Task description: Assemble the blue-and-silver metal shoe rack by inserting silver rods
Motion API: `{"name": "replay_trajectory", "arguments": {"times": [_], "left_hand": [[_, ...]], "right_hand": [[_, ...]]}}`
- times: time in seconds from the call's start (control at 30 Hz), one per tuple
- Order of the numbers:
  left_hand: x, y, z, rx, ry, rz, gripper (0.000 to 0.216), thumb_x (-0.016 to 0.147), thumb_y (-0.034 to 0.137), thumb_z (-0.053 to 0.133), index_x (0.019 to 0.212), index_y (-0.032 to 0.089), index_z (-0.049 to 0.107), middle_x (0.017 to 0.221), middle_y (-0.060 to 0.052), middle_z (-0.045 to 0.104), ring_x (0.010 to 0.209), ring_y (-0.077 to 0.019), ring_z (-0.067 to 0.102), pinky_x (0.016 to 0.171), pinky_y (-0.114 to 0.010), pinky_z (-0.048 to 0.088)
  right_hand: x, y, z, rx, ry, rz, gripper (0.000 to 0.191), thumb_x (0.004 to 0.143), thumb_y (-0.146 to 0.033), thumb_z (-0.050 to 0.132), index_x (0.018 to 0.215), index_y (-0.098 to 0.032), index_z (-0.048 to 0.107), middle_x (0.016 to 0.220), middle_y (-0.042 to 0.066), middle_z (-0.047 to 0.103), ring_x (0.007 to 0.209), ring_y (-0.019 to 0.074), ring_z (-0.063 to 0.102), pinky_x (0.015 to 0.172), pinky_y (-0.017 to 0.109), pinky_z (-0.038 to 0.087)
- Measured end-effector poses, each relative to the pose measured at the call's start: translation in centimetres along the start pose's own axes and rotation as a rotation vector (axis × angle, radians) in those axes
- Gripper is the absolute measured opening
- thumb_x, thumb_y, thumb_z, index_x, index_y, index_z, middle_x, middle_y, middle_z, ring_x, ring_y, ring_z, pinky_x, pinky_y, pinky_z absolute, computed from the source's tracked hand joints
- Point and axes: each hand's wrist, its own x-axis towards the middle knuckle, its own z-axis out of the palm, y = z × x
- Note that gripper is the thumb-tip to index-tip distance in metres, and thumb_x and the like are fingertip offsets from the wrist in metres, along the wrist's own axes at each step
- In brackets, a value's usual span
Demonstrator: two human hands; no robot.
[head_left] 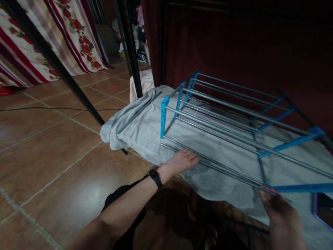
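Note:
A rack of grey metal tubes and blue plastic connectors (163, 118) lies on a grey cloth (140, 128). Along its near side runs a metal tube (226, 170), close beside the rack's lowest bar. My left hand (184, 160), with a black band on the wrist, has its fingers curled over this tube near its left part. Toward the tube's right end, my right hand (275, 201) grips it between thumb and fingers; some of those fingers are hidden or blurred. The tube's left end sits just below a blue connector, apart from it.
Another loose tube (137, 114) rests on the cloth at the left. A phone (324, 208) lies at the right edge. Black metal posts (128, 48) rise at the left, over a tiled floor (52, 139) with a cable (59, 108). Behind the rack stands a dark red panel (234, 52).

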Motion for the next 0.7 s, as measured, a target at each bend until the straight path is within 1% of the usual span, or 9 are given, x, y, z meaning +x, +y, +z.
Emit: {"name": "replay_trajectory", "arguments": {"times": [0.1,0.17,0.23,0.3,0.37,0.5,0.53,0.6,0.7], "left_hand": [[-0.1,-1.0,-0.2,-0.251,0.057,-0.139,0.029,0.086,0.006,0.055,0.103,0.026,0.068,0.090,-0.009,0.067,0.089,-0.0246,0.061,0.088,-0.037,0.042],[-0.2,-1.8,-0.5,-0.392,0.114,-0.232,0.023,0.082,0.008,0.061,0.091,0.027,0.070,0.084,-0.008,0.066,0.086,-0.0259,0.061,0.089,-0.038,0.042],[-0.4,-2.9,-0.7,-0.419,0.180,-0.317,0.016,0.079,0.012,0.066,0.080,0.028,0.069,0.078,-0.008,0.064,0.080,-0.0262,0.061,0.089,-0.038,0.043],[-0.7,-4.2,-1.0,-0.335,0.178,-0.332,0.008,0.079,0.021,0.068,0.081,0.028,0.069,0.080,-0.008,0.066,0.082,-0.0282,0.062,0.089,-0.040,0.043],[-1.0,-5.6,-1.3,-0.210,0.143,-0.333,0.004,0.082,0.028,0.064,0.082,0.028,0.068,0.083,-0.009,0.068,0.083,-0.0295,0.062,0.088,-0.041,0.043],[-1.7,-7.6,-2.3,0.020,0.115,-0.342,0.015,0.084,0.035,0.055,0.082,0.026,0.068,0.080,-0.008,0.070,0.082,-0.0287,0.063,0.086,-0.040,0.042],[-2.0,-7.9,-2.5,0.065,0.076,-0.352,0.019,0.086,0.034,0.053,0.088,0.024,0.069,0.087,-0.009,0.072,0.087,-0.0284,0.064,0.088,-0.039,0.042],[-2.5,-8.5,-3.0,0.166,0.047,-0.420,0.023,0.086,0.034,0.051,0.091,0.022,0.070,0.096,-0.011,0.073,0.093,-0.0287,0.064,0.094,-0.041,0.039],[-3.1,-9.3,-3.5,0.240,0.028,-0.536,0.021,0.086,0.033,0.054,0.094,0.021,0.069,0.101,-0.013,0.073,0.102,-0.0309,0.063,0.101,-0.045,0.035]], "right_hand": [[1.6,0.8,-0.4,0.072,0.094,0.011,0.030,0.072,0.000,0.036,0.074,-0.022,0.056,0.097,0.002,0.065,0.075,0.0106,0.070,0.071,0.032,0.060],[1.0,0.8,-0.5,0.128,0.102,-0.005,0.021,0.079,-0.004,0.042,0.076,-0.020,0.056,0.086,0.000,0.065,0.074,0.0108,0.069,0.075,0.033,0.062],[-0.2,0.7,0.0,0.193,0.098,-0.026,0.018,0.086,-0.009,0.045,0.077,-0.019,0.057,0.078,-0.001,0.064,0.071,0.0097,0.068,0.074,0.028,0.062],[-1.1,0.8,0.8,0.228,0.079,-0.024,0.017,0.091,-0.013,0.048,0.079,-0.018,0.058,0.073,-0.002,0.064,0.067,0.0082,0.067,0.070,0.023,0.062],[-1.6,0.8,1.5,0.257,0.027,-0.043,0.015,0.094,-0.017,0.050,0.082,-0.017,0.059,0.072,-0.002,0.066,0.065,0.0074,0.066,0.069,0.022,0.061],[-1.9,0.9,2.3,0.321,0.032,-0.082,0.011,0.092,-0.019,0.060,0.081,-0.019,0.060,0.066,-0.004,0.066,0.059,0.0071,0.065,0.066,0.019,0.060],[-2.0,1.0,2.4,0.335,0.041,-0.088,0.011,0.090,-0.020,0.063,0.080,-0.019,0.060,0.065,-0.004,0.065,0.057,0.0073,0.064,0.064,0.018,0.060],[-2.0,1.2,2.5,0.356,0.039,-0.098,0.013,0.086,-0.021,0.069,0.078,-0.020,0.060,0.063,-0.004,0.065,0.055,0.0078,0.064,0.062,0.019,0.060],[-2.0,1.5,2.7,0.371,0.011,-0.120,0.015,0.083,-0.022,0.074,0.077,-0.021,0.060,0.063,-0.004,0.066,0.055,0.0089,0.064,0.061,0.020,0.061]]}}
